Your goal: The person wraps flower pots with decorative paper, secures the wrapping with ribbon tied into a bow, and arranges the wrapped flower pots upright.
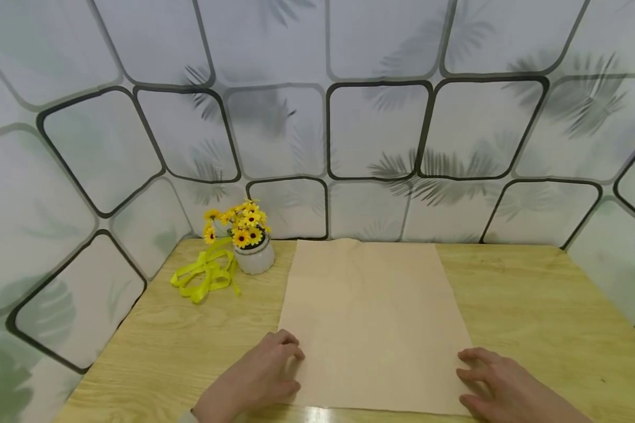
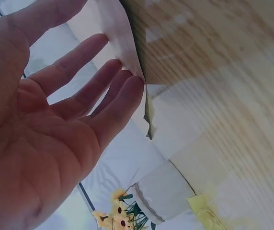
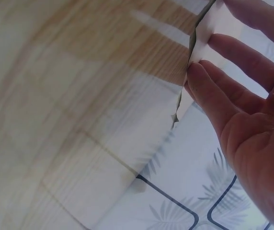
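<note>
A large sheet of tan paper [image 1: 373, 323] lies flat on the wooden table, its far edge near the wall. My left hand [image 1: 259, 373] rests at the paper's near left edge, fingers spread and gently bent, with fingertips touching the sheet. At the near right edge is my right hand [image 1: 503, 385], its fingertips likewise on the paper's border. In the left wrist view the fingers [image 2: 79, 57] stand apart along the paper's edge [image 2: 122, 33]. The right wrist view has the fingers [image 3: 213, 91] against the opposite edge [image 3: 197, 52]. Neither hand grips anything.
A white pot with yellow flowers [image 1: 254, 255] stands at the table's back left. Beside it lies a loosely looped yellow ribbon [image 1: 203, 276]. A patterned wall covering [image 1: 381, 129] rises behind the wooden table [image 1: 534, 305] and along both sides.
</note>
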A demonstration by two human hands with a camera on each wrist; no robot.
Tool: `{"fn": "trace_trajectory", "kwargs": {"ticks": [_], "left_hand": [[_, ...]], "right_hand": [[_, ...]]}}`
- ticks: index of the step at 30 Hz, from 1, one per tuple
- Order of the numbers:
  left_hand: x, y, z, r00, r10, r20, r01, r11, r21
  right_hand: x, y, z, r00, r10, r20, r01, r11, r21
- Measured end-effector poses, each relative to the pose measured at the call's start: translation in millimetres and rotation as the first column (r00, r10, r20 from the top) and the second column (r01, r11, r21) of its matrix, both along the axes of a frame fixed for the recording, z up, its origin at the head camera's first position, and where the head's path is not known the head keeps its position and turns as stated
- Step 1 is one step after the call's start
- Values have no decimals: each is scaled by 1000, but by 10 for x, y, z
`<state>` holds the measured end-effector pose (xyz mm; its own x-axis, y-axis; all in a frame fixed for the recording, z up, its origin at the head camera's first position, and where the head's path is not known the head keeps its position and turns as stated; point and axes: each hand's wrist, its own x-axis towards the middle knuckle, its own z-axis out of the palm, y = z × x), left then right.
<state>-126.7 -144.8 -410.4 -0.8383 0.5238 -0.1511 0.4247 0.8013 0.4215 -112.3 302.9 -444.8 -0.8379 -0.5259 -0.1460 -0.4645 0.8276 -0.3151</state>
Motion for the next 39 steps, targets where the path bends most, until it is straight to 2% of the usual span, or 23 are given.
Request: {"fn": "trace_trajectory", "kwargs": {"ticks": [5, 10, 12, 16, 19, 22, 23, 25, 28, 30, 39], "left_hand": [[-8, 9, 19, 1000, 12, 7, -12, 1000, -7], [-7, 0, 29, 1000, 8, -4, -8, 1000, -16], [-20, -3, 39, 1000, 4, 8, -4, 1000, -19], [-97, 1, 60, 1000, -1, -8, 1, 1000, -4], [-201, 33, 70, 999, -6, -36, 7, 1000, 2], [-317, 67, 72, 1000, -20, 8, 20, 999, -25], [-350, 73, 73, 999, -28, 27, 29, 999, -42], [-402, 78, 73, 997, -29, 75, 35, 996, -86], [-452, 83, 77, 992, -18, 122, 35, 989, -141], [-469, 80, 81, 991, -11, 133, 32, 988, -154], [-475, 51, 76, 990, 10, 142, 9, 991, -133]], "right_hand": [[3, -13, 13, 1000, 0, -22, 0, 1000, 10], [-5, -25, 17, 1000, -18, 13, 18, 1000, -7], [-9, -34, 23, 999, -27, 36, 28, 1000, -12], [-9, -41, 48, 999, -28, 16, 28, 1000, 1], [-8, -39, 56, 997, 0, -79, -1, 1000, -9], [-22, -50, 48, 977, 51, -206, -58, 998, -30], [-25, -59, 37, 964, 65, -258, -75, 997, -32], [-39, -82, 27, 952, 70, -299, -81, 996, -25], [-58, -104, 19, 949, 56, -309, -62, 998, -11], [-71, -107, 23, 958, 41, -283, -43, 999, 0], [-94, -112, 22, 969, 18, -246, -19, 1000, 0]]}}
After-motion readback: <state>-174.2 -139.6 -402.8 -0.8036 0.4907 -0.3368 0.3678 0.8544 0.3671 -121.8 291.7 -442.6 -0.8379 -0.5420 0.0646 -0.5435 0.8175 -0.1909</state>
